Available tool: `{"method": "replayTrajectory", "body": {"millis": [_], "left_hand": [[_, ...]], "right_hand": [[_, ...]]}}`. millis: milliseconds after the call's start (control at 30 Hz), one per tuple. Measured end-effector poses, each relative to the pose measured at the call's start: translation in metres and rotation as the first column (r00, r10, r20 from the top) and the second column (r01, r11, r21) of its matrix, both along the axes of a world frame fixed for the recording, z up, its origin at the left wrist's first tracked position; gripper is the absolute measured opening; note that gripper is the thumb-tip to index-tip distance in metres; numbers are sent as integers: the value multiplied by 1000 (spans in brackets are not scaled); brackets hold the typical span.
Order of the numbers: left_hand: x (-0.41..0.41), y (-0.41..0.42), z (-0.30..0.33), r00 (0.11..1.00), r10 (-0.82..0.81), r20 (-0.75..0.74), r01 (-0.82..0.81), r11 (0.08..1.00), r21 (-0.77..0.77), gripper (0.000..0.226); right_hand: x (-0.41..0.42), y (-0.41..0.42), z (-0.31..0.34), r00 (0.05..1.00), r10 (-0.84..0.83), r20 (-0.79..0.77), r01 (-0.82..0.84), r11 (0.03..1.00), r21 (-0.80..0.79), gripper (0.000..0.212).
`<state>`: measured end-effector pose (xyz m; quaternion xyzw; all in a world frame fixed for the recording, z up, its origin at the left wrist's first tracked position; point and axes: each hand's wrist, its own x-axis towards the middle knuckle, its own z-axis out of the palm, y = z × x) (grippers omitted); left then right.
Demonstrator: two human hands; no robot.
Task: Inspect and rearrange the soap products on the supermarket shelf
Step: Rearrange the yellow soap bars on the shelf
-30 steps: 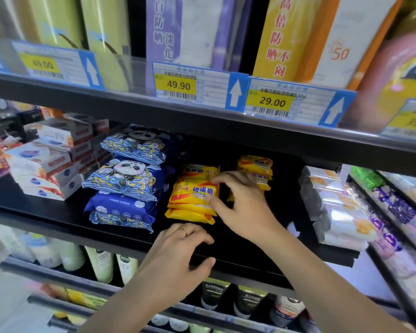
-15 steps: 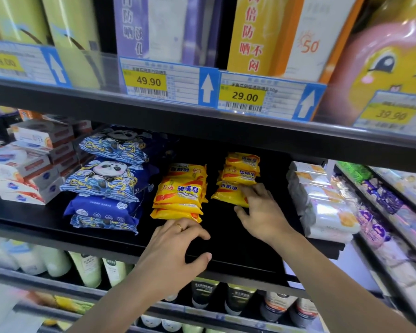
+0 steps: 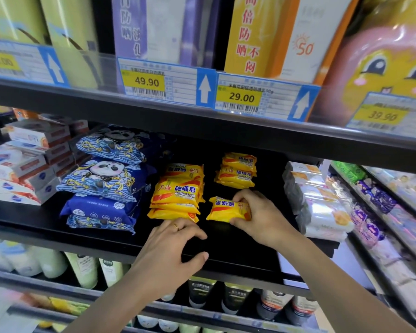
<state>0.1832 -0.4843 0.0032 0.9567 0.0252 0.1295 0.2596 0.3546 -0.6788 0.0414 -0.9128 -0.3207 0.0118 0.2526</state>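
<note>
Soap packet (image 3: 228, 209) now pulled forward by right hand (image 3: 262, 218).

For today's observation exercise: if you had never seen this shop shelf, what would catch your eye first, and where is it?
The bright yellow soap packets stand out against the black middle shelf, with the right hand gripping a single yellow packet in front of the smaller pile. The left hand rests on the shelf's front edge. Left of the soap sit blue panda packs.

head cam | faces forward-down | close to black shelf (image 3: 238, 251)
</note>
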Motion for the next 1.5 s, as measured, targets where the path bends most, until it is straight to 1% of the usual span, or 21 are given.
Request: {"method": "replayTrajectory", "body": {"millis": [100, 167, 267, 367, 433, 533, 600, 667, 700, 733, 800, 933, 1033, 1167, 1267, 1367, 1433, 1500], "left_hand": [[0, 0, 3, 1000, 1, -8, -1, 999, -32, 49], [-1, 0, 7, 1000, 4, -12, -5, 996, -86, 44], [-3, -1, 13, 998, 38, -43, -47, 976, -214, 25], [-4, -3, 18, 997, 73, -29, -78, 936, -342, 16], [-4, -6, 24, 994, 106, -31, -109, 885, -452, 13], [-4, -10, 31, 992, 117, -54, -127, 815, -565, 22], [-3, -12, 35, 994, 90, -63, -109, 763, -637, 39], [-3, -13, 39, 997, 26, -69, -68, 692, -719, 58], [-3, -15, 42, 997, -8, -71, -48, 658, -751, 62], [-3, -16, 45, 997, -38, -68, -29, 630, -776, 61], [-4, -20, 52, 995, -79, -56, 1, 586, -810, 47], [-8, -24, 58, 995, -98, -36, 24, 556, -831, 26], [-10, -24, 59, 994, -111, -10, 53, 546, -836, 26], [-13, -25, 56, 993, -109, 38, 89, 524, -847, 40], [-15, -24, 54, 995, -89, 55, 95, 543, -834, 45], [-17, -21, 54, 996, -71, 58, 88, 569, -818, 46], [-18, -19, 54, 995, -69, 67, 95, 590, -802, 41], [-20, -19, 54, 994, -68, 87, 110, 612, -783, 39]], "right_hand": [[-11, -8, 0, 1000, 15, 22, -15, 1000, 8, 57], [-19, -13, -3, 998, 12, 56, -14, 999, 37, 60], [-33, -19, -11, 996, 16, 85, -27, 990, 138, 61], [-47, -24, -15, 993, 14, 119, -39, 976, 214, 59], [-56, -26, -13, 989, -2, 150, -37, 965, 260, 57], [-71, -29, -7, 973, -7, 231, -72, 942, 328, 56], [-81, -30, -2, 961, 14, 277, -112, 933, 342, 57], [-91, -31, 3, 949, 49, 311, -159, 926, 342, 56], [-95, -31, 6, 943, 69, 327, -183, 924, 335, 56], [-99, -30, 8, 935, 87, 343, -205, 923, 325, 56], [-105, -30, 13, 924, 111, 366, -234, 921, 312, 55], [-114, -32, 20, 914, 125, 385, -254, 918, 306, 55], [-118, -34, 23, 916, 129, 379, -253, 920, 298, 58], [-121, -36, 24, 947, 116, 300, -208, 932, 297, 75], [-121, -39, 23, 976, 110, 189, -166, 934, 317, 83], [-122, -40, 26, 997, 57, 49, -72, 906, 417, 75], [-122, -39, 30, 994, -13, -109, 64, 876, 479, 65], [-120, -36, 35, 950, -57, -306, 215, 830, 514, 59]]}}
